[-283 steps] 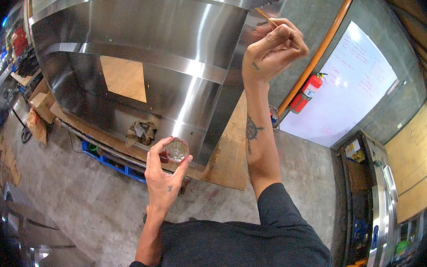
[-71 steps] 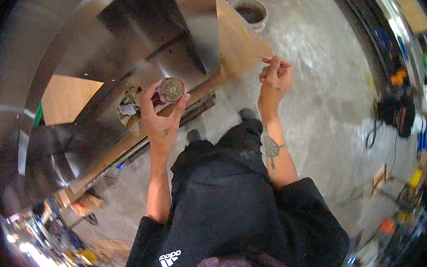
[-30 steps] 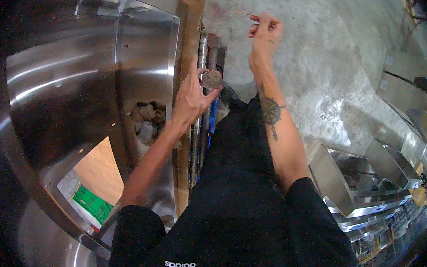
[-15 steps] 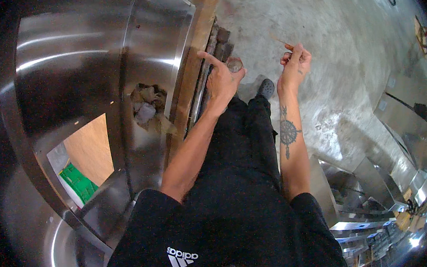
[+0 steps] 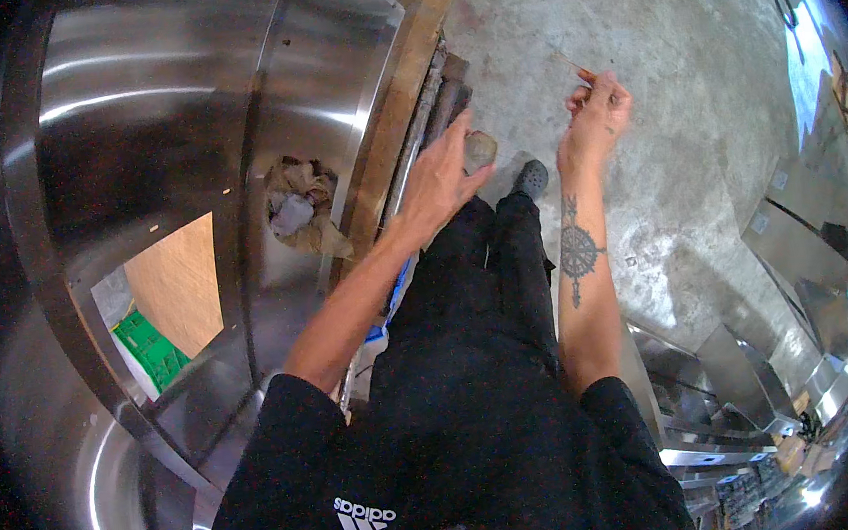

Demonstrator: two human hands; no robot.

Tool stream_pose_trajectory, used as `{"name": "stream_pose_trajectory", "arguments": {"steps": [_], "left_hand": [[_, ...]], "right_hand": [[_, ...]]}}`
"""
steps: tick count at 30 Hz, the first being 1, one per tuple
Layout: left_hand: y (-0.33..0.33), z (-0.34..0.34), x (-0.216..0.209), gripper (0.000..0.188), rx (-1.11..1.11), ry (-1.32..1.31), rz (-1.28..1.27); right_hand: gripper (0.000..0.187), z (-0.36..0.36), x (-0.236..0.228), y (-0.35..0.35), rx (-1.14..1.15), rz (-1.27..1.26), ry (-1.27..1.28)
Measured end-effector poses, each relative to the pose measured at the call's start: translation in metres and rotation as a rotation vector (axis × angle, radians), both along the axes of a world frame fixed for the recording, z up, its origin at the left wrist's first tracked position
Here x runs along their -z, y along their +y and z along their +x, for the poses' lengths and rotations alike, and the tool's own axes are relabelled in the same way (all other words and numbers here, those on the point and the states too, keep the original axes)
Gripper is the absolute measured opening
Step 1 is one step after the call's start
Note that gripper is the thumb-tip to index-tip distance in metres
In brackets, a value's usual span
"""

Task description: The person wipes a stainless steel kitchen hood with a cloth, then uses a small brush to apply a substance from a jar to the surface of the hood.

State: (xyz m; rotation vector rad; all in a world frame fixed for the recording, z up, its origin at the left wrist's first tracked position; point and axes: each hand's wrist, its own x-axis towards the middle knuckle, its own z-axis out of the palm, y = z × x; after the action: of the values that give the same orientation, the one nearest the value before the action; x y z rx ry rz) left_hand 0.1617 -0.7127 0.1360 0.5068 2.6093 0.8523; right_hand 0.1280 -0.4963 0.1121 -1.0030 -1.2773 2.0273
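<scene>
My left hand (image 5: 437, 179) is closed on a small round, greyish clear-looking container (image 5: 480, 150), its thumb and fingers on either side of it. What it contains is too blurred to tell. Held out over the floor, my right hand (image 5: 597, 117) pinches a thin tool by its orange-brown handle (image 5: 585, 76). The tool's slim shaft points up and to the left; whether it is a brush cannot be made out. To the left of my left hand lies a crumpled brownish rag (image 5: 304, 200) on a large stainless steel sheet-metal piece (image 5: 140, 78).
A wooden beam (image 5: 408, 57) runs beneath the steel's right edge. The steel has a square cut-out, with a green crate (image 5: 152, 351) visible through it. Concrete floor (image 5: 692, 124) lies to the right, with metal panels (image 5: 741, 370) stacked at lower right. My grey clog (image 5: 531, 179) stands below.
My left index finger, stretched out toward the beam before, has come in beside the container. My right hand and its tool sit slightly higher and further right.
</scene>
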Motion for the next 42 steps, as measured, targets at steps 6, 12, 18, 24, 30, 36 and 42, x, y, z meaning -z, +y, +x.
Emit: {"name": "stream_pose_trajectory", "arguments": {"steps": [6, 12, 18, 24, 30, 36, 42], "left_hand": [[-0.07, -0.041, -0.027, 0.084, 0.554, 0.158, -0.116], [-0.096, -0.058, -0.017, 0.075, 0.771, 0.208, -0.142], [-0.095, -0.058, -0.014, 0.058, 0.756, 0.221, -0.167], [-0.092, -0.058, -0.017, 0.056, 0.799, 0.191, -0.205], [-0.092, -0.06, -0.019, 0.046, 0.859, 0.249, -0.213], [-0.092, -0.06, -0.019, 0.042, 0.866, 0.299, -0.194], [-0.094, -0.06, -0.015, 0.044, 0.882, 0.287, -0.201]], "right_hand": [[0.023, -0.058, 0.001, -0.072, -0.048, -0.013, -0.091], [0.026, -0.113, 0.002, -0.138, 0.08, -0.258, 0.079], [0.025, -0.134, 0.027, -0.154, 0.227, -0.322, 0.131], [0.025, -0.134, 0.033, -0.154, 0.184, -0.341, 0.124], [0.025, -0.134, 0.032, -0.156, 0.107, -0.198, 0.042], [0.024, -0.132, 0.025, -0.156, 0.104, -0.17, 0.009], [0.023, -0.129, 0.023, -0.157, 0.083, -0.124, 0.011]]}}
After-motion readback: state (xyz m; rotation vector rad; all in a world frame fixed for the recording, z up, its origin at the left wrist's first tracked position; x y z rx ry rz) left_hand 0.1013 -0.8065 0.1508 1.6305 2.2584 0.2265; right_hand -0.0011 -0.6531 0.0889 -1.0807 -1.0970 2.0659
